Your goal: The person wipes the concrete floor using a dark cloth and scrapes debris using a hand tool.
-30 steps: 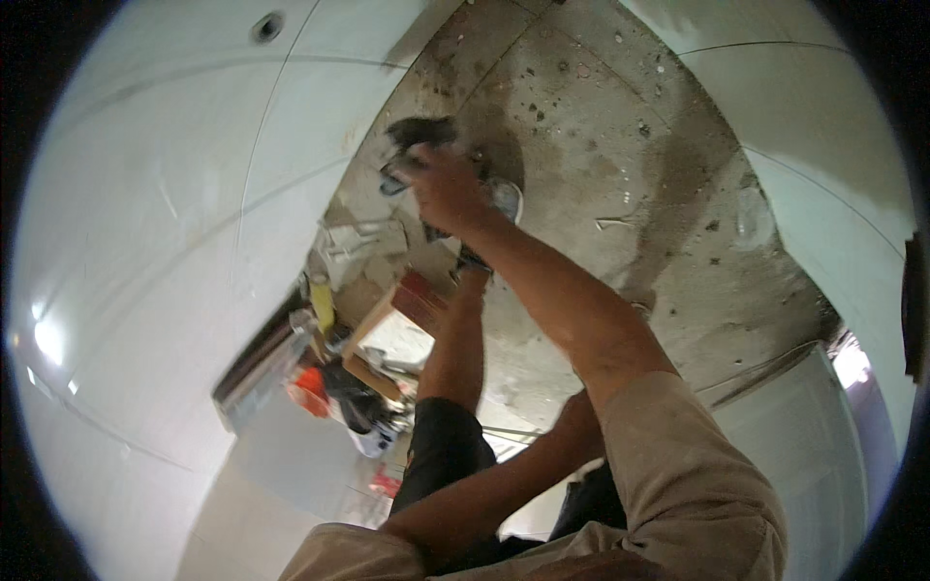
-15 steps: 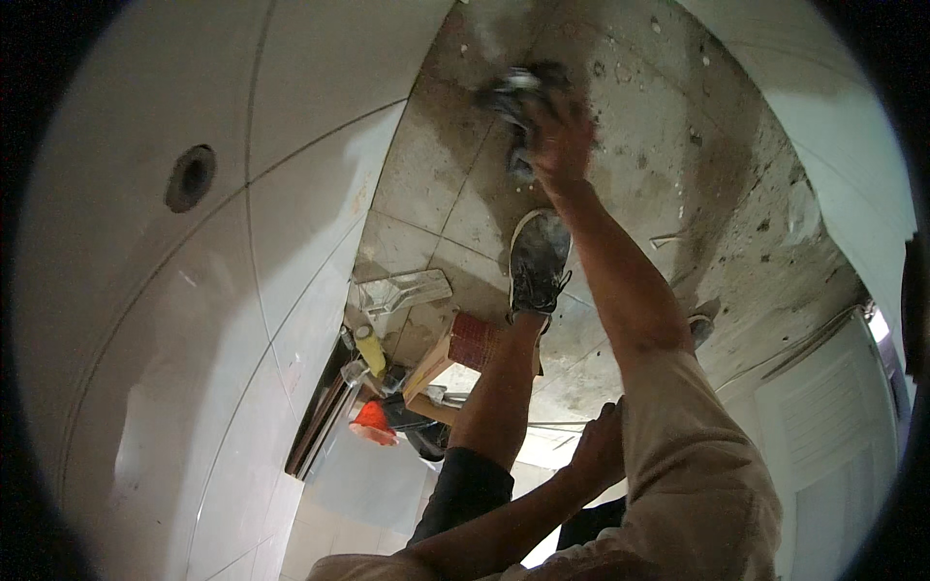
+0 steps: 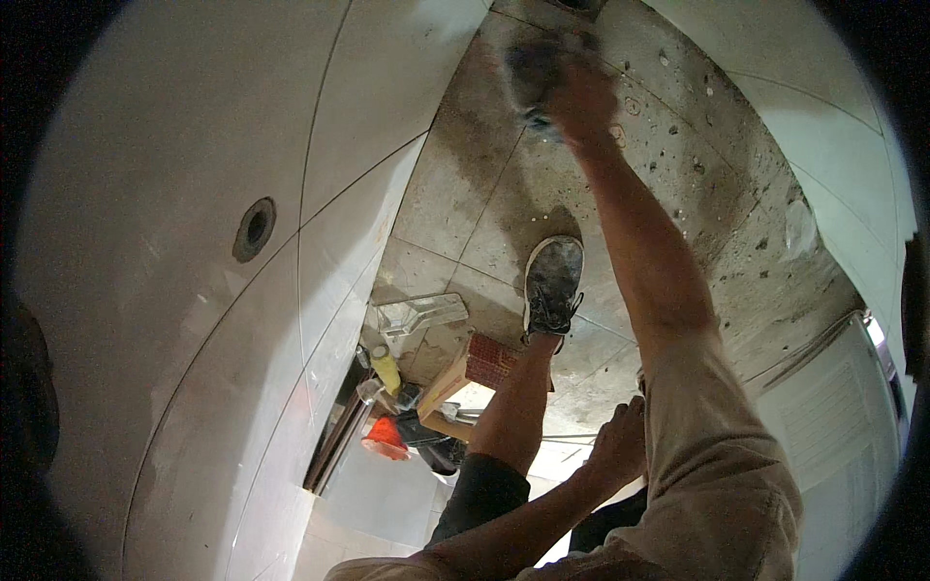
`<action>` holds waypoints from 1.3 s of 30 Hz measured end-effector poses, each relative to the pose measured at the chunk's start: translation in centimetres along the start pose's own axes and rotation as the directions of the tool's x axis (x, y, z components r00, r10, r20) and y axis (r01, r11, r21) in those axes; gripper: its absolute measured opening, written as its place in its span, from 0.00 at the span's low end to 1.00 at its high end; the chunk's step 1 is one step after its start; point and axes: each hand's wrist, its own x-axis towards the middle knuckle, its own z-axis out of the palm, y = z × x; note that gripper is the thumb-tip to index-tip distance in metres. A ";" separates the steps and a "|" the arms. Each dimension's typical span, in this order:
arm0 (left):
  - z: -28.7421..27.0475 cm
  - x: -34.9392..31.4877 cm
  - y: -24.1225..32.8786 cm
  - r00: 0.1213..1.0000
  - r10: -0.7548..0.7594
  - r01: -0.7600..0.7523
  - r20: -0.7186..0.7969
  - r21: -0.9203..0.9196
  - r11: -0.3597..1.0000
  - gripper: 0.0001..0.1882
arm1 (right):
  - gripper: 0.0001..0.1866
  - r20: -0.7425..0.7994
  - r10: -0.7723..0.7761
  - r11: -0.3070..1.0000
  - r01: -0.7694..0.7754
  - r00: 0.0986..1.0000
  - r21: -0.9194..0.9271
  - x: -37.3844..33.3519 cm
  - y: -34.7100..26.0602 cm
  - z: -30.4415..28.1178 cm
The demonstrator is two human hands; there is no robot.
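Largest to smallest. White tiled wall [image 3: 194, 145] at left, pierced by a round pipe hole [image 3: 256, 227]. Tiled floor [image 3: 484, 194], grey and smeared, speckled at right. Right arm stretched far forward; right hand [image 3: 579, 97] pressed on a dark sponge-like pad [image 3: 535, 76] lying on the floor tiles near the top edge, fingers closed over the pad, motion-blurred. Bare leg ending in a dusty shoe [image 3: 553, 287] planted mid-floor. Left hand [image 3: 620, 441] resting by the knee, fingers curled; contents not discernible. Clutter against the wall: pale trowel-like tool [image 3: 421, 314], red-topped wooden block [image 3: 489, 360], yellow bottle [image 3: 387, 369], orange cup [image 3: 385, 438].
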 end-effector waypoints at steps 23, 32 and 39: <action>3.8 2.4 -0.7 0.998 -0.053 0.047 0.026 0.191 0.981 0.23 | 0.21 -0.337 -0.042 0.988 -0.011 0.941 -0.154 3.0 4.5 -1.6; 3.8 3.1 0.0 0.979 0.119 -0.072 -0.165 0.264 0.962 0.19 | 0.20 0.085 0.401 0.910 -0.386 0.912 -0.152 0.4 24.1 -6.4; 7.0 3.8 -1.4 0.992 0.040 -0.012 -0.117 0.225 0.974 0.20 | 0.21 -0.264 0.299 0.939 -0.332 0.917 -0.088 -11.1 25.3 -18.1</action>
